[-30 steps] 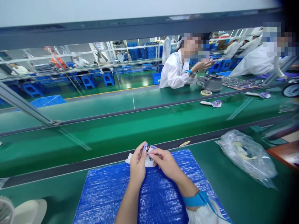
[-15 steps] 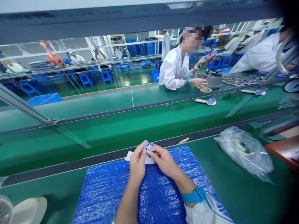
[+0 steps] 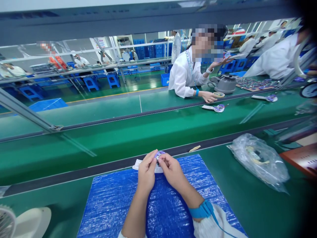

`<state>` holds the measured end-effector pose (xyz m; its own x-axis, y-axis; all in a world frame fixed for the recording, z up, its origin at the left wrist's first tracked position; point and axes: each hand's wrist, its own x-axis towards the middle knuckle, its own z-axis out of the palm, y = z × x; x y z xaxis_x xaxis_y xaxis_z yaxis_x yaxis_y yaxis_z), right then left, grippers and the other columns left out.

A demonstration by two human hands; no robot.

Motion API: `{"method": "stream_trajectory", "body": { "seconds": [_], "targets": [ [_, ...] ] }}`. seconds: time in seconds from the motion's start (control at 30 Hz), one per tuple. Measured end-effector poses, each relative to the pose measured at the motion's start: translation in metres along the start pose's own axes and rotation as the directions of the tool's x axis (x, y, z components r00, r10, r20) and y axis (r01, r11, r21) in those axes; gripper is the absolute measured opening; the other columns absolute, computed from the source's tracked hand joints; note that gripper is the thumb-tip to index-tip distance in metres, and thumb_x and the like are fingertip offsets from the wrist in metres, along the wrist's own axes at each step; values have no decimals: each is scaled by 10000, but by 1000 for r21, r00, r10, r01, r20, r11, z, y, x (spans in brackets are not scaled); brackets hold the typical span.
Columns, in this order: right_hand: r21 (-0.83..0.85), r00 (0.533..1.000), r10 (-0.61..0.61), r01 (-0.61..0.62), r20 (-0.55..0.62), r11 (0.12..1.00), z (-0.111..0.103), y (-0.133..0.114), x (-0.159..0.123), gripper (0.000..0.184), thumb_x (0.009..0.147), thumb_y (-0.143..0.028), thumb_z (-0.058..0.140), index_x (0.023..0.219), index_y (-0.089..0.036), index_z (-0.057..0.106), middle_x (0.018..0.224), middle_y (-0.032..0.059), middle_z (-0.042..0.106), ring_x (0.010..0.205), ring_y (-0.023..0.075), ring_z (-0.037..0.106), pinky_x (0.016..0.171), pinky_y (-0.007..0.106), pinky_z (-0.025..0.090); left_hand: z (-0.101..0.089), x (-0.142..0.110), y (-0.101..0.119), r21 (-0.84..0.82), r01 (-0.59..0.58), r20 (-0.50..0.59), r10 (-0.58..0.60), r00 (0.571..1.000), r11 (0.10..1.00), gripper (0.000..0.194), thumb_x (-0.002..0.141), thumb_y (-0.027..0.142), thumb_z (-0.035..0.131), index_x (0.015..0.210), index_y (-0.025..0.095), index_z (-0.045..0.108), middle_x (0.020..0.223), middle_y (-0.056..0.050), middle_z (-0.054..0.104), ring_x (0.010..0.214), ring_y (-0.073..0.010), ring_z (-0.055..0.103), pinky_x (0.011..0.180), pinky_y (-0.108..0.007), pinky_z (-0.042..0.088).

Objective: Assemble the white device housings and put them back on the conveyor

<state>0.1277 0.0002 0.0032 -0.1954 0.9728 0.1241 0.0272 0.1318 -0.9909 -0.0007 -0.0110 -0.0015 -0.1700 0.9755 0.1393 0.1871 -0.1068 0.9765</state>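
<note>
The green belt [image 3: 111,138] runs across in front of you, and on your near side the green table [image 3: 247,208] carries the shiny blue mat [image 3: 116,198] under your forearms. Across the belt sits a co-worker in white [image 3: 182,77], one hand down by a roll of tape. A clear plastic bag [image 3: 257,162] lies on the table, to the right of the mat.

Your left hand [image 3: 146,172] is curled nearly closed, thumb and fingers clasping a white-and-purple piece. Your right hand [image 3: 174,170] (the one with the blue wristband [image 3: 201,209]) has thumb and forefinger pinched on the same piece, though which bit of it they grip is too small to tell.

That white-and-purple piece [image 3: 158,169] is held over the mat's far edge, between your hands, its white end poking out left. Near the mat's far right corner lies a thin yellowish strip [image 3: 194,148].
</note>
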Motion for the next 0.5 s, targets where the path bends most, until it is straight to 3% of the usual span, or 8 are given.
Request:
{"method": "stream_trajectory", "body": {
  "seconds": [0.5],
  "targets": [
    [105, 997, 64, -60, -38, 993, 2, 14, -1, 229, 894, -369, 513, 743, -197, 521, 551, -56, 456, 461, 100, 418, 448, 216, 324, 6, -3, 6, 206, -125, 129, 100, 987, 970, 359, 928, 300, 430, 1183, 179, 652, 1257, -99, 601, 1194, -210, 533, 1059, -392, 401]
  ]
}}
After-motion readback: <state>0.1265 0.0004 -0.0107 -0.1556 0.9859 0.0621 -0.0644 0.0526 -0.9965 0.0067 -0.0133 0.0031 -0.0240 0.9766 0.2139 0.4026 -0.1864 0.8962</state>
